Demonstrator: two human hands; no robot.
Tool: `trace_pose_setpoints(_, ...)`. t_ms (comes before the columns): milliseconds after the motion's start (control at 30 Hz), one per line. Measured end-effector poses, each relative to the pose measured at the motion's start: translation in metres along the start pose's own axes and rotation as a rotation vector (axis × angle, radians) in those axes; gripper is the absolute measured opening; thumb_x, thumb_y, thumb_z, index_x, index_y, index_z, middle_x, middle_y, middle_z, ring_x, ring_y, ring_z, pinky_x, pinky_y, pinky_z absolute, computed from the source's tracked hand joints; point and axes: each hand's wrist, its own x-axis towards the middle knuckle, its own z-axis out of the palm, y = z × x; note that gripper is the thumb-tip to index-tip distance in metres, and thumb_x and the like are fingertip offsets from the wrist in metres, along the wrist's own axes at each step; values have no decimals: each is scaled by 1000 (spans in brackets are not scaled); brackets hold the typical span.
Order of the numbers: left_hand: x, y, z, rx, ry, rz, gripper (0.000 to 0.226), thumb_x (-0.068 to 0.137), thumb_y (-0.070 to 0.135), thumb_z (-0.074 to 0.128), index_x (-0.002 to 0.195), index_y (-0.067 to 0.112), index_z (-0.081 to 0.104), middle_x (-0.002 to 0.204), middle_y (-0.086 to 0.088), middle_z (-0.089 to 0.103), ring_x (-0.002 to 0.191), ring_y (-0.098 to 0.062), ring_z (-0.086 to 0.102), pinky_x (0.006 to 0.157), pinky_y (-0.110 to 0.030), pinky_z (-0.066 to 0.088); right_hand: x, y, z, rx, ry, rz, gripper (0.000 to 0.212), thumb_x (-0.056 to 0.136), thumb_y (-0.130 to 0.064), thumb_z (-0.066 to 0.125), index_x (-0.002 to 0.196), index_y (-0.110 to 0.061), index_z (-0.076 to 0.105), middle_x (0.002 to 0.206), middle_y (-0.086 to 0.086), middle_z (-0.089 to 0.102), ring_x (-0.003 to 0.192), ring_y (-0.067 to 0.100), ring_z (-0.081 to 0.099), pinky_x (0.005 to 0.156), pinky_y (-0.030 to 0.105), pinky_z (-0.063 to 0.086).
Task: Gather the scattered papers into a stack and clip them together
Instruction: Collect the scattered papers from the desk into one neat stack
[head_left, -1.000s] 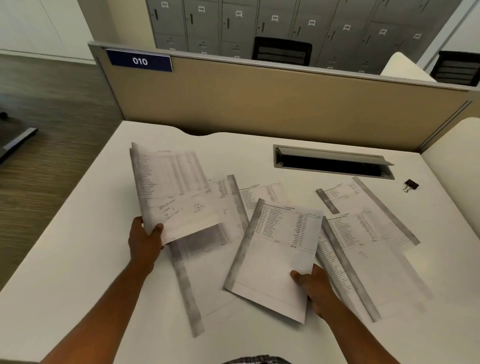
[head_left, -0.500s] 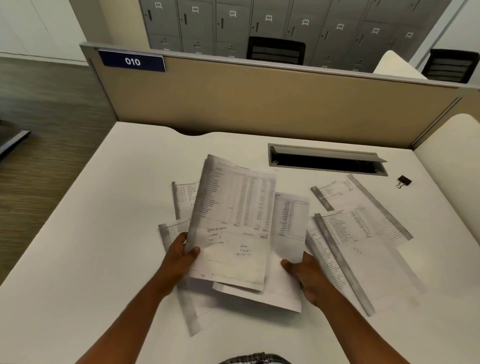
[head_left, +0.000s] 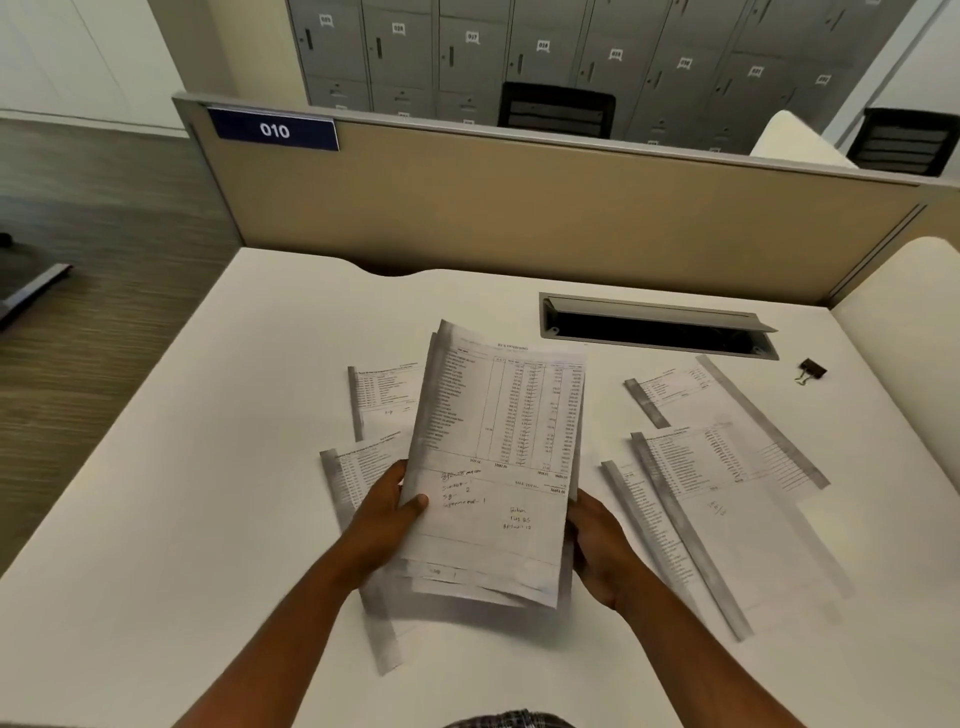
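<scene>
Head view: we hold the stack (head_left: 493, 467) above the worktop (head_left: 182, 493), left hand (head_left: 384, 514) gripping its left edge and right hand (head_left: 602, 551) gripping its right edge. A second ago each hand held a separate sheet; these are now merged. Loose sheets (head_left: 727, 467) remain right and left; the binder clip (head_left: 812, 370) lies far right.

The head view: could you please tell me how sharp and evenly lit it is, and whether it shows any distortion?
Head view: soft, even light; faint shadow under the held stack of printed white papers. Its printed rows are too soft to read, as are the locker labels; the blue "010" sign is legible. Wide-angle bowing curves the beige partition and white desk edges. No glare.
</scene>
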Motion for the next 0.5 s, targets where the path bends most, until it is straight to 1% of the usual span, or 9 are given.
trace_pose_setpoints(67,-3,-1,8,19,32,24,44,95,23,56,132,43,42,137,7,53,124,-22,53,101,-50,49,3,-2,4,147,26,18,44,104,-54,39,128,-29,67,123,1,74,113,23,71,98,48,56)
trace_pose_setpoints(100,-4,-1,12,24,51,38,46,95,21,55,132,44,40,138,7,52,125,-21,52,102,-50,48,6,-2,6,180,31,9,51,101,-62,38,131,-31,64,127,-1,73,118,23,69,103,51,52)
trace_pose_setpoints(133,-7,1,16,20,66,50,47,96,19,54,134,43,38,138,7,51,125,-21,52,103,-50,48,8,-4,8,168,30,-29,50,100,-62,41,133,-31,63,129,-2,72,120,23,68,105,52,52)
trace_pose_setpoints(167,-9,4,19,3,79,64,49,97,15,53,135,40,37,137,7,52,125,-21,52,103,-49,48,9,-5,10,101,50,-98,42,100,-54,50,132,-30,63,130,-2,71,119,23,68,103,52,53)
trace_pose_setpoints(233,-13,12,23,-5,94,109,51,97,10,52,138,35,35,136,6,52,126,-19,52,103,-47,48,8,-7,10,-13,154,-251,28,98,-25,66,126,-24,65,127,2,72,110,23,72,92,49,60)
trace_pose_setpoints(300,-14,23,26,19,117,206,52,97,7,52,138,33,36,136,7,52,126,-13,51,105,-44,47,6,-11,7,-13,206,-365,32,93,-8,71,122,-19,66,121,4,74,104,25,73,83,44,63)
trace_pose_setpoints(400,-16,39,29,95,191,351,53,96,3,50,139,31,34,138,9,48,130,-9,45,110,-33,41,-2,-24,10,-37,227,-536,33,89,-3,73,117,-20,66,114,3,74,106,26,70,81,37,62)
trace_pose_setpoints(433,-17,44,30,115,220,390,56,96,2,51,140,30,32,138,14,45,130,-6,43,109,-25,39,-4,-27,12,-63,229,-584,36,88,-1,73,116,-23,65,114,2,72,108,24,69,82,35,62)
trace_pose_setpoints(500,-22,55,30,130,278,460,58,96,4,54,136,37,28,128,31,41,122,7,43,98,-6,38,-9,-33,18,-115,226,-652,45,83,-9,74,122,-25,59,116,-2,68,112,18,65,86,34,61)
